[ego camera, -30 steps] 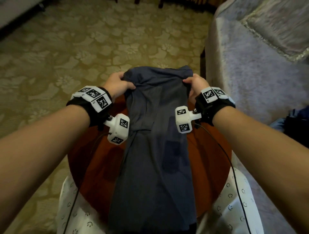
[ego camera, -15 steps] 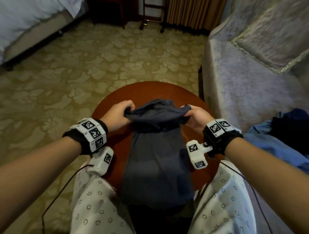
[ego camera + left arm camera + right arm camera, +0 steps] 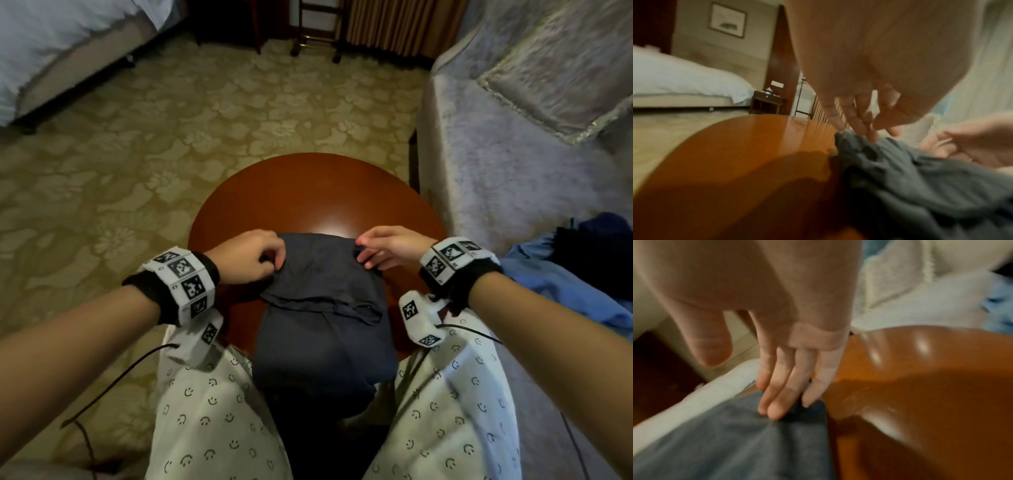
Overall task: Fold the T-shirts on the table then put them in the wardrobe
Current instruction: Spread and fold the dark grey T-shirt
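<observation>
Seen from above: round reddish-brown wooden table (image 3: 318, 192) at centre, with a dark navy T-shirt (image 3: 322, 308) folded into a long narrow strip, lying on the near half of the tabletop and drooping over the 6 o'clock edge between two knees in cream smiley-print trousers (image 3: 212, 411). Left hand (image 3: 248, 255) at the strip's far corner toward 10 o'clock, fingers bent down onto the cloth; in the left wrist view, fingertips (image 3: 863, 129) and thumb bunched together, pinching a small peak of grey-blue fabric just off the wood. Right hand (image 3: 390, 251) at the opposite far corner toward 2 o'clock, fingers (image 3: 777, 408) nearly straight and pressed side by side onto the fabric edge, thumb lifted clear, not gripping. Tag-covered bands on both wrists. Pale grey sofa (image 3: 513, 144) at 2 o'clock, blue and dark clothing (image 3: 561, 274) heaped at 3 o'clock, white bed (image 3: 51, 44) at 10 o'clock, floral carpet (image 3: 171, 137) beyond.
</observation>
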The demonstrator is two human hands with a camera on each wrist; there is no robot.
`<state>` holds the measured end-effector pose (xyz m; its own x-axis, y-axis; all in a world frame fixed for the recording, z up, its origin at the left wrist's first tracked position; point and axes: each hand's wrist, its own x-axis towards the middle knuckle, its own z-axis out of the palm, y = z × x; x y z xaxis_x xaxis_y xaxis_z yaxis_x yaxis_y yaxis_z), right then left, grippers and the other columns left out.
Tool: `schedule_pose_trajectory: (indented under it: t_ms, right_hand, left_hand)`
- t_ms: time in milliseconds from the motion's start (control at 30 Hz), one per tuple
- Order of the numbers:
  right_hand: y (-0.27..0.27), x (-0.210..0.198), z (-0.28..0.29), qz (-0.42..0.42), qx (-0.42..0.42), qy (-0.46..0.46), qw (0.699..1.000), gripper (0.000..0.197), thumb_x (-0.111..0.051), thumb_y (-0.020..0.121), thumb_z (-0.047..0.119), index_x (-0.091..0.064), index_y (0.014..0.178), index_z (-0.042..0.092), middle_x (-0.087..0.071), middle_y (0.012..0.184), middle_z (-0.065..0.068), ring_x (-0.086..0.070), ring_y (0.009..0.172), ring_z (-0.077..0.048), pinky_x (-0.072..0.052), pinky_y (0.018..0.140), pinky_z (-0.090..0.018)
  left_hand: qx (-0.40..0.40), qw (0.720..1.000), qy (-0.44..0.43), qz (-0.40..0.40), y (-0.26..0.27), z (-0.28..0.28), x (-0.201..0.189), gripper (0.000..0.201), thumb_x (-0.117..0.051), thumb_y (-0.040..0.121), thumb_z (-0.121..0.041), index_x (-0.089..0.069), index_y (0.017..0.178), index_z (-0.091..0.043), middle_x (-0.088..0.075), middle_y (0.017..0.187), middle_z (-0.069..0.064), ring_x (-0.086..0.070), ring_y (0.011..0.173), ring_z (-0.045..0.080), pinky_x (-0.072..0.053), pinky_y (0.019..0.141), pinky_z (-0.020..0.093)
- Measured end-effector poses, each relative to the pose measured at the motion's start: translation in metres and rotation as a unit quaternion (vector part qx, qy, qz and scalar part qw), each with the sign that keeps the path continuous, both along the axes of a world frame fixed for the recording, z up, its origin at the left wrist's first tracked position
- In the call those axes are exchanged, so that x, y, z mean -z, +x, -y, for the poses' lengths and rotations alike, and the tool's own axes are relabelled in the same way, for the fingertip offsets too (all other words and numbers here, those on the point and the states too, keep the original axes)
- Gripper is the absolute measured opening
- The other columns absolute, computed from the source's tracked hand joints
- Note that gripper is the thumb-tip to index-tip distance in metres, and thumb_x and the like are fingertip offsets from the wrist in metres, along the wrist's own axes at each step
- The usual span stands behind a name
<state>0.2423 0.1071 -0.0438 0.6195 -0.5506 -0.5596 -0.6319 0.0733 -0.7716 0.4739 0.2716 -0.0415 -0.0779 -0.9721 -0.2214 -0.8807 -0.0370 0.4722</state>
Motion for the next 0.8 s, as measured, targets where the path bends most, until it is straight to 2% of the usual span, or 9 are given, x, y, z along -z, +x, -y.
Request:
schedule_pose_trajectory:
  t_ms: [67, 133, 200, 267, 367, 467, 567, 667, 800]
  right_hand:
    - [0.011, 0.005, -0.005, -0.056, -0.011, -0.143, 0.988, 0.008, -0.059, 0.092, 0.027, -0.060, 0.092, 0.019, -0.064, 0.090, -0.003, -0.061, 0.081, -0.018, -0.044, 0.071, -0.031]
    - [0.019, 0.009, -0.010, -0.146, -0.030, -0.266, 0.952, 0.019, -0.064, 0.089, 0.032, -0.061, 0.100, 0.017, -0.062, 0.100, -0.003, -0.059, 0.096, -0.021, -0.042, 0.074, -0.028]
    - [0.026, 0.013, -0.014, -0.212, -0.049, -0.290, 0.932, 0.044, -0.067, 0.085, 0.039, -0.054, 0.119, 0.014, -0.058, 0.118, -0.007, -0.056, 0.109, -0.026, -0.043, 0.081, -0.030]
    - [0.032, 0.014, -0.014, -0.245, -0.025, -0.284, 0.927, 0.065, -0.068, 0.083, 0.043, -0.042, 0.132, 0.011, -0.048, 0.133, -0.012, -0.051, 0.118, -0.031, -0.044, 0.090, -0.037]
    - [0.037, 0.018, -0.010, -0.289, -0.001, -0.272, 0.918, 0.073, -0.071, 0.081, 0.038, -0.034, 0.136, 0.008, -0.048, 0.132, -0.015, -0.052, 0.118, -0.033, -0.045, 0.087, -0.036]
    - [0.037, 0.024, -0.004, -0.266, 0.012, -0.256, 0.929, 0.052, -0.071, 0.083, 0.024, -0.045, 0.127, 0.009, -0.057, 0.123, -0.012, -0.057, 0.110, -0.029, -0.042, 0.075, -0.030]
    - [0.038, 0.029, 0.004, -0.227, 0.047, -0.266, 0.936, 0.037, -0.070, 0.084, 0.016, -0.055, 0.118, 0.011, -0.060, 0.119, -0.011, -0.058, 0.107, -0.027, -0.040, 0.073, -0.026]
    - [0.042, 0.031, 0.018, -0.199, 0.079, -0.281, 0.935, 0.028, -0.066, 0.086, 0.009, -0.058, 0.113, 0.011, -0.062, 0.116, -0.010, -0.058, 0.104, -0.027, -0.038, 0.072, -0.025]
    - [0.054, 0.031, 0.048, -0.170, 0.115, -0.312, 0.928, 0.028, -0.065, 0.088, 0.015, -0.056, 0.115, 0.011, -0.061, 0.117, -0.010, -0.058, 0.108, -0.027, -0.039, 0.075, -0.026]
  left_hand:
    - [-0.073, 0.993, -0.091, -0.007, -0.005, 0.011, -0.001, 0.010, -0.055, 0.088, -0.009, -0.055, 0.090, -0.018, -0.051, 0.097, 0.002, -0.048, 0.097, 0.022, -0.031, 0.077, 0.025]
    - [-0.149, 0.983, -0.102, 0.029, -0.012, 0.022, 0.003, 0.015, -0.054, 0.093, -0.022, -0.054, 0.106, -0.015, -0.050, 0.103, 0.003, -0.050, 0.103, 0.025, -0.037, 0.081, 0.030]
    - [-0.215, 0.975, -0.003, 0.056, -0.017, 0.033, 0.010, 0.037, -0.046, 0.097, -0.038, -0.047, 0.121, -0.010, -0.052, 0.117, 0.009, -0.052, 0.107, 0.029, -0.042, 0.083, 0.035]
    - [-0.276, 0.959, 0.069, 0.009, -0.018, 0.042, 0.019, 0.048, -0.040, 0.098, -0.047, -0.045, 0.124, -0.007, -0.056, 0.118, 0.014, -0.055, 0.101, 0.030, -0.043, 0.077, 0.034]
    - [-0.331, 0.939, 0.066, -0.067, -0.016, 0.051, 0.029, 0.049, -0.045, 0.094, -0.051, -0.049, 0.116, -0.007, -0.057, 0.109, 0.008, -0.052, 0.093, 0.025, -0.038, 0.072, 0.031]
    - [-0.350, 0.927, 0.050, -0.122, -0.015, 0.061, 0.030, 0.035, -0.060, 0.088, -0.045, -0.058, 0.102, -0.013, -0.057, 0.102, 0.003, -0.054, 0.098, 0.022, -0.040, 0.074, 0.030]
    - [-0.399, 0.886, 0.047, -0.231, -0.013, 0.072, 0.031, 0.017, -0.071, 0.084, -0.027, -0.065, 0.093, -0.015, -0.062, 0.103, 0.004, -0.057, 0.104, 0.023, -0.046, 0.080, 0.031]
    - [-0.434, 0.850, 0.011, -0.298, -0.007, 0.085, 0.031, 0.024, -0.071, 0.083, -0.010, -0.069, 0.107, -0.011, -0.062, 0.113, 0.005, -0.057, 0.111, 0.023, -0.048, 0.095, 0.034]
    - [-0.446, 0.828, -0.065, -0.334, 0.001, 0.104, 0.033, 0.032, -0.065, 0.085, -0.001, -0.067, 0.115, -0.011, -0.062, 0.122, 0.006, -0.057, 0.111, 0.020, -0.046, 0.101, 0.036]
